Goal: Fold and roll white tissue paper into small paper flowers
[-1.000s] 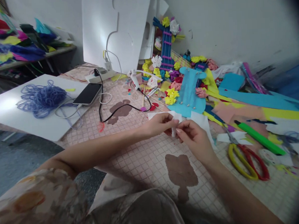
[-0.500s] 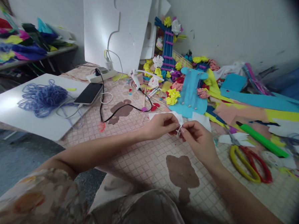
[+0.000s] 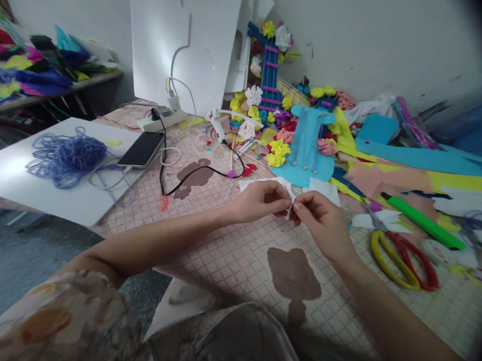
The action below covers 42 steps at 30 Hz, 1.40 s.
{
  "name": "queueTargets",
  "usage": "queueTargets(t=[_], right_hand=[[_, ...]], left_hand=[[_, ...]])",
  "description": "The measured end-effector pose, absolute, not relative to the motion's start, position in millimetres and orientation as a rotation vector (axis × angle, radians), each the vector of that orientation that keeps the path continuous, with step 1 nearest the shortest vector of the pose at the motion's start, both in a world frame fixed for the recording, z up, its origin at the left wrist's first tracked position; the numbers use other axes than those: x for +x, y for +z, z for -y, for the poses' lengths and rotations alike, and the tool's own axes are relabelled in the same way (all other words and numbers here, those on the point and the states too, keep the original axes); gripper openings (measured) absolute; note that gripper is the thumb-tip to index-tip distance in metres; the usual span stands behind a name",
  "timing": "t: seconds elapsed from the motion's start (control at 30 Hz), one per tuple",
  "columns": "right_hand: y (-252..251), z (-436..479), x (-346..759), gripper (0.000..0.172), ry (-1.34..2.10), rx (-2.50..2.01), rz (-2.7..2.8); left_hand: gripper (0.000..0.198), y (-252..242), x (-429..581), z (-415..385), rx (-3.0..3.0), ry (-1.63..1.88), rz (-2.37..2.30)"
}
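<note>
A small piece of white crepe paper (image 3: 290, 209) is pinched between my two hands above the tabletop. My left hand (image 3: 264, 202) has thumb and fingers closed on one side of it. From the right, my right hand (image 3: 321, 219) grips it with thumb and forefinger, the fingertips of both hands almost touching. More white paper (image 3: 322, 188) lies just behind the hands. Past it rests a light-blue guitar-shaped cutout (image 3: 304, 150) with a yellow paper flower (image 3: 278, 153) at its edge. My fingers partly cover the pinched paper.
Yellow-and-red-handled scissors (image 3: 394, 258) and a green cutter (image 3: 424, 222) lie at right. A glue gun (image 3: 217, 127) with a black cord stands behind. On the left are a phone (image 3: 141, 149) and blue yarn (image 3: 68, 156) on a white board (image 3: 81, 208). Paper scraps crowd the back.
The fingertips of both hands have shifted slightly on the pinched white paper, the right hand turning a little. The view has moved slightly; other things stay in place.
</note>
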State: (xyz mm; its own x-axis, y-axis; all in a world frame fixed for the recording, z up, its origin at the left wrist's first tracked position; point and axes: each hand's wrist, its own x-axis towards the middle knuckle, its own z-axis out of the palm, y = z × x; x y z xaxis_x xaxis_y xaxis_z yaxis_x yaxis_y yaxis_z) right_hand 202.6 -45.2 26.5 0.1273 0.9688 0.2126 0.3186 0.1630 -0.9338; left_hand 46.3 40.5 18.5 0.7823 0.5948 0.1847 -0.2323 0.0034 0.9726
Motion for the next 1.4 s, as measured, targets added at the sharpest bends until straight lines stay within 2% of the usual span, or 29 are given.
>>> queueTargets(t=[0.4,0.9,1.13,1.4], right_hand=[[26.2,45.7,203.3,0.012,0.775,-1.362,1.396],[25.3,45.3,203.9,0.013,0.786,-1.341,1.418],[21.6,43.3,210.5,0.008,0.811,-1.372,1.415],[23.0,45.2,209.9,0.005,0.555,-1.484,1.525]], left_hand=[[0.025,13.2,47.8,-42.9,1.41,0.642,-0.314],[0.009,16.5,47.4,-42.6,1.469,0.651,-0.369],[0.005,16.1,47.7,-42.0,1.505,0.668,-0.38],[0.002,27.6,41.8,-36.9,1.919,0.802,-0.52]])
